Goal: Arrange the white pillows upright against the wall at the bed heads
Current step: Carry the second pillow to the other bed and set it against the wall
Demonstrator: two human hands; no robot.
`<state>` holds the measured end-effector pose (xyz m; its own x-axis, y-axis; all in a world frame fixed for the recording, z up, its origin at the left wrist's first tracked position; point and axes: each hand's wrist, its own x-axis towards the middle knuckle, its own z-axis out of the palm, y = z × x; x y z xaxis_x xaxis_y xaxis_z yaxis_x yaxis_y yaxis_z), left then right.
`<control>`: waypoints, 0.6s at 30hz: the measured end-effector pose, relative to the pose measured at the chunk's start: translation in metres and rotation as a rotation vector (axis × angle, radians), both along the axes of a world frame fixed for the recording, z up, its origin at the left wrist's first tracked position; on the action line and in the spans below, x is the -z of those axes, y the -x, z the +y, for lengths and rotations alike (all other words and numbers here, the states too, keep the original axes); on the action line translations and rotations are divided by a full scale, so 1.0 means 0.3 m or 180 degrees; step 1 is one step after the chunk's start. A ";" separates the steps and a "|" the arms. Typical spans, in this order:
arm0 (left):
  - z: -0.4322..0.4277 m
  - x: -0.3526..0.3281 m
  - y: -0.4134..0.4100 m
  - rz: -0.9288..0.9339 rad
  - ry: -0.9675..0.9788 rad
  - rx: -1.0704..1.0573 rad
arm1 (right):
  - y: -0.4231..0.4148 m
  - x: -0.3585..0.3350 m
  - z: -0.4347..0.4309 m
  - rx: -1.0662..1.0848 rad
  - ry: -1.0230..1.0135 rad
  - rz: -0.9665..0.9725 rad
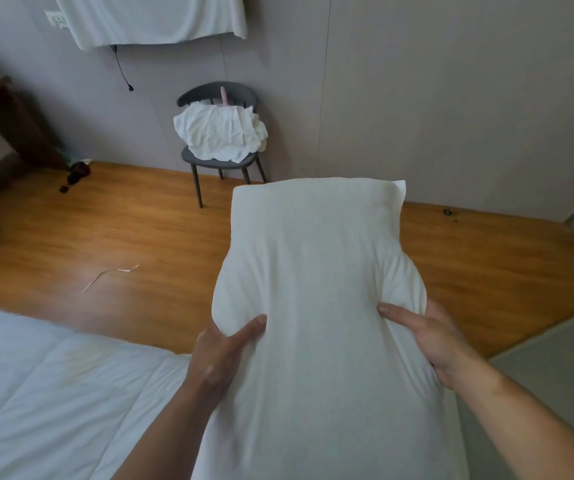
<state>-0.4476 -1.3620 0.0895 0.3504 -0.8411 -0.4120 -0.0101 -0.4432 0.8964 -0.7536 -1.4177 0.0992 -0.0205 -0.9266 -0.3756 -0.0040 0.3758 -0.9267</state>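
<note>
I hold a white pillow [316, 271] lengthwise in front of me, its far end pointing toward the wall. My left hand [219, 355] grips its left side with the thumb pressed into the cover. My right hand [431, 337] grips the right side the same way. The pillow is in the air above the wooden floor, to the right of a bed with a white duvet [36, 386]. The pillow's near end runs out of the bottom of the frame. No bed head is in view.
A dark grey chair [219, 157] piled with crumpled white linen [219, 133] stands against the far wall. A wooden desk [4, 109] is at the left. A white cloth [153, 19] hangs on the wall. Small dark items and a thin strip [108, 277] lie on the floor.
</note>
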 end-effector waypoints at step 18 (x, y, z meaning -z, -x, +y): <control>-0.982 0.017 -0.449 -0.0067 -0.0114 -0.0786 | -0.513 -0.012 -1.248 -0.1032 0.0146 -0.0194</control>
